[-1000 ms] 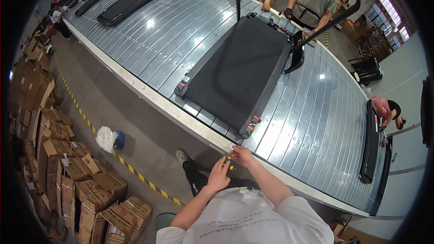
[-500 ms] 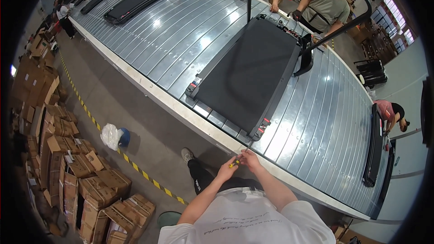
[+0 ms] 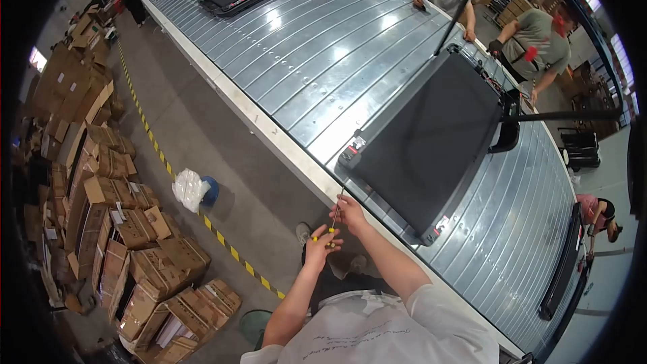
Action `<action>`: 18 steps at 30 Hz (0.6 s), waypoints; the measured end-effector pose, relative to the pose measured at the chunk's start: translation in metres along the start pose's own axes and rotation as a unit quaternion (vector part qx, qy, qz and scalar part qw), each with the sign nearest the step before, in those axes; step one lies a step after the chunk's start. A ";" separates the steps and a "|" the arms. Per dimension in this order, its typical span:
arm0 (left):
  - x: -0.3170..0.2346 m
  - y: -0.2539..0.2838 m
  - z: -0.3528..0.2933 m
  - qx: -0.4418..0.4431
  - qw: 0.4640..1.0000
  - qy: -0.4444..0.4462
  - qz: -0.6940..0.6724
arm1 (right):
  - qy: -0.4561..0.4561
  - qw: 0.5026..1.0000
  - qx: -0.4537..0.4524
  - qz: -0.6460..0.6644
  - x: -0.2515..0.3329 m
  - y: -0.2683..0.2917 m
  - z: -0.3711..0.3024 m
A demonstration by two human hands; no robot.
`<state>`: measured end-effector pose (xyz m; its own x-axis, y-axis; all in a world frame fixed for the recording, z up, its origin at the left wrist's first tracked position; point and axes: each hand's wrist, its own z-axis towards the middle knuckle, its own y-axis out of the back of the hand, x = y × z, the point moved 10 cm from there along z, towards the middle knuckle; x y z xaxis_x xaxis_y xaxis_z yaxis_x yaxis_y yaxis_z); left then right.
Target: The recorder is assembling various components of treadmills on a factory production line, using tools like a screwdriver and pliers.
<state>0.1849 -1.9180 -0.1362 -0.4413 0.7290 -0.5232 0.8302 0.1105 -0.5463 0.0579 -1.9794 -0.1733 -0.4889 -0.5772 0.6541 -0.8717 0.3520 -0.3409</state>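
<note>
My left hand (image 3: 321, 248) is closed around the yellow-and-black handle of a screwdriver (image 3: 331, 230), low in front of the white table edge. Its long thin shaft points up and away from me, and my right hand (image 3: 348, 211) pinches the shaft just beyond the handle. Past my hands a treadmill (image 3: 431, 135) with a black belt lies on the metal slat surface. At its near end are two corner pieces with red labels, the left corner (image 3: 352, 152) being closer to my hands. Black upright bars rise from its far end.
The slatted metal table (image 3: 303, 87) has a white rim (image 3: 269, 131). Two co-workers stand across it; another bends at the far right by a black treadmill part (image 3: 563, 266). Cardboard boxes (image 3: 158, 256) pile up at left beyond yellow-black floor tape (image 3: 232, 249). A white bag (image 3: 191, 189) rests on a blue bin.
The whole view has shifted, so the treadmill sits further right. My hands have moved left along the edge, from near its right corner toward the left one, and the screwdriver now points up.
</note>
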 end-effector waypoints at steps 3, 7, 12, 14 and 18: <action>-0.046 0.003 0.050 0.019 0.999 0.025 -0.013 | 0.004 0.999 -0.043 0.011 0.027 -0.022 0.049; -0.075 0.008 0.097 0.057 0.996 0.062 0.035 | 0.023 0.994 -0.090 0.062 0.042 -0.020 0.087; -0.083 0.034 0.135 0.075 0.989 0.085 0.099 | 0.002 0.992 -0.111 0.060 0.043 -0.031 0.103; -0.077 0.046 0.139 0.065 0.989 0.129 0.030 | 0.002 0.991 -0.116 0.066 0.043 -0.035 0.110; -0.126 0.030 0.146 0.163 0.905 -0.079 0.384 | 0.006 0.990 -0.106 0.094 0.045 -0.049 0.121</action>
<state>0.2160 -2.1055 -0.1826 0.1586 0.3973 -0.9039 0.7803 -0.6113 -0.1318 0.0741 -2.1120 -0.2090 -0.6400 -0.4791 0.6007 -0.7385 0.5994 -0.3088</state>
